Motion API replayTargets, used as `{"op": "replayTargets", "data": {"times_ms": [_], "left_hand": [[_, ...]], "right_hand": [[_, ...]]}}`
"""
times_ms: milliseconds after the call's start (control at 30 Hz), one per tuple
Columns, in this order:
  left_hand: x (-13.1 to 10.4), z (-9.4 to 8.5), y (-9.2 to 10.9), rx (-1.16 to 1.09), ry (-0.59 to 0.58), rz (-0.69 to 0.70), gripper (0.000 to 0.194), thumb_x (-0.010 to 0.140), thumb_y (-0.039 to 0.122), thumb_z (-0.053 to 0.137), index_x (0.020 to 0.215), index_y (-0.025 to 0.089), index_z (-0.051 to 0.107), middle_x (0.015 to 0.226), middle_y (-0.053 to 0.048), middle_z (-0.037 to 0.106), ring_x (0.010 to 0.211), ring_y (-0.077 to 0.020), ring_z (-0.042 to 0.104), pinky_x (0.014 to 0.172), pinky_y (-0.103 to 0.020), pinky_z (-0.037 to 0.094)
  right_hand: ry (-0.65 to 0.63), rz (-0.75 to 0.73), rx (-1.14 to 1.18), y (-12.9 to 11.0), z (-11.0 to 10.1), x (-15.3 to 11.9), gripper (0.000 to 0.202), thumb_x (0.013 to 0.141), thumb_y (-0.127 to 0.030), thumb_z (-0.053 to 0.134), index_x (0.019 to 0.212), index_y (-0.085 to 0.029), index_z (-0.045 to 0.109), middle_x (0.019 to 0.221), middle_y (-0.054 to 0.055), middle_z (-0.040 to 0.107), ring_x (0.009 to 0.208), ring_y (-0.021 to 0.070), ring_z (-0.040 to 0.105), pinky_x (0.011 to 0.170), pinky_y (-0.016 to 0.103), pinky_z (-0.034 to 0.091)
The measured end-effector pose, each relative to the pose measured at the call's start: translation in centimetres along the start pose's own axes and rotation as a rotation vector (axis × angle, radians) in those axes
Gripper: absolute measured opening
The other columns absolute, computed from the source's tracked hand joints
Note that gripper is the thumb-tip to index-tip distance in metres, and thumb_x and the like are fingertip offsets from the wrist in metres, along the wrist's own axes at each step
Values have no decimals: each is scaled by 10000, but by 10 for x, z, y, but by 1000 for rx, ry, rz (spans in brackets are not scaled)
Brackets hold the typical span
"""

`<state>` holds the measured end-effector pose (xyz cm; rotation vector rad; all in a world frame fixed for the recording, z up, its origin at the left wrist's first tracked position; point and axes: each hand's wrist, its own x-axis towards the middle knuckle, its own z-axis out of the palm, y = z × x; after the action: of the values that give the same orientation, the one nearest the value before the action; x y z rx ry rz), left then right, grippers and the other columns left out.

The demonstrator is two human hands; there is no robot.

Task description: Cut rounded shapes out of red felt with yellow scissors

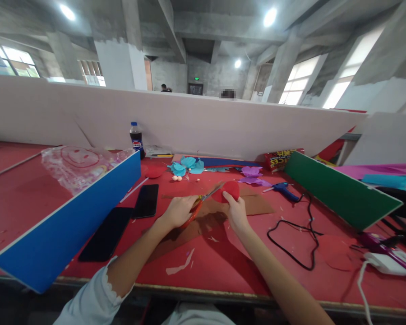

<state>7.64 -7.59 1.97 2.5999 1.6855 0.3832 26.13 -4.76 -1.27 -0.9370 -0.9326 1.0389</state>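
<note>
My left hand [182, 211] is closed round the orange handles of a pair of scissors [209, 194], whose blades point right. Between the thumb and fingers of my right hand [237, 212] is a rounded red paper piece [230, 189]. The scissor blades reach the left edge of that paper; whether they are cutting it I cannot tell. Beneath both hands lies brown cardboard [257, 202] on the red tabletop. Narrow pale paper scraps [181, 267] lie nearer to me.
Two dark phones or tablets [146, 201] lie left, beside a blue board [77, 221]. A blue glue gun [286, 191] with a looping black cord is right, near a green board [338, 192]. Turquoise paper flowers [187, 166], purple petals [251, 174] and a cola bottle [137, 140] stand behind.
</note>
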Motion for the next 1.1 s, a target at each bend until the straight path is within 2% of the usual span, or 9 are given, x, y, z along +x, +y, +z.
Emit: {"op": "replayTargets", "data": {"times_ms": [400,900,1100], "left_hand": [[0,5,-2,-14,52,21,359,762,260,448,1120,239,443,1064,-23,590,930,-197,561,712,-272,414],[0,1,4,15,4,-46,388,766,248,459,1153,236,431,1073,-47,578,965,-194,541,758,-262,401],[0,2,3,1,19,-24,387,758,239,466,1144,235,436,1079,-40,579,958,-191,543,754,-261,401]], "right_hand": [[-1,-6,12,0,0,1,230,623,-354,619,748,-160,621,745,17,628,651,132,532,664,270,419],[2,-34,-43,-4,1,-2,261,617,-369,607,750,-144,623,719,26,625,645,143,521,652,273,413],[-1,-42,-58,-5,2,-3,244,626,-371,599,721,-146,612,691,15,609,629,135,501,639,264,404]]}}
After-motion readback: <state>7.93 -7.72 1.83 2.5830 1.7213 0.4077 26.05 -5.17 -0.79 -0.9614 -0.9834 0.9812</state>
